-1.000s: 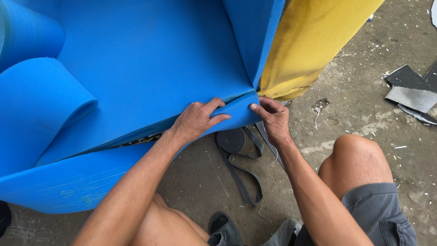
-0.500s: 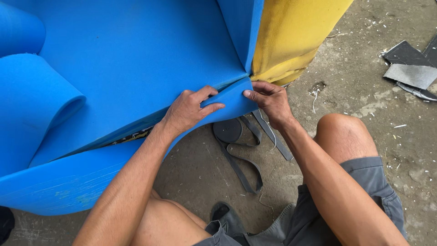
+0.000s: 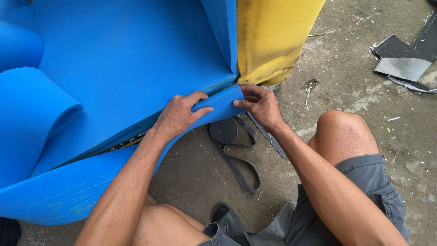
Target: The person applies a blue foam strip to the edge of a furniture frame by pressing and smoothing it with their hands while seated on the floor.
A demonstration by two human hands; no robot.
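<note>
Rough grey concrete floor (image 3: 364, 136), dusty and littered with small white scraps, fills the right and lower part of the view. Over it, occupying the upper left, sits a large blue foam-covered seat form (image 3: 114, 68) with a rolled arm on the left and an upright side panel at top centre. A thick blue foam strip (image 3: 221, 104) runs along the front edge of this form; its long axis goes from the lower left up toward the right, and its free end points at the base of a yellow foam-wrapped upright (image 3: 271, 36) standing just beside the blue side panel. The left hand (image 3: 180, 116) lies over the strip, fingers slightly spread and curled, thumb tucked beneath, so that the foam is gripped between thumb and fingers. The right hand (image 3: 259, 105) meets the end of the strip, fingers held close together and bent, pinching the foam tip against the thumb. Directly under both hands, on the floor, lies a dark grey webbing strap with a round disc (image 3: 227, 136), its loops trailing toward the person's bare knees. Grey flat offcut pieces (image 3: 400, 61) lie well apart at the upper right. A dark sandal (image 3: 227, 218) shows near the bottom edge.
</note>
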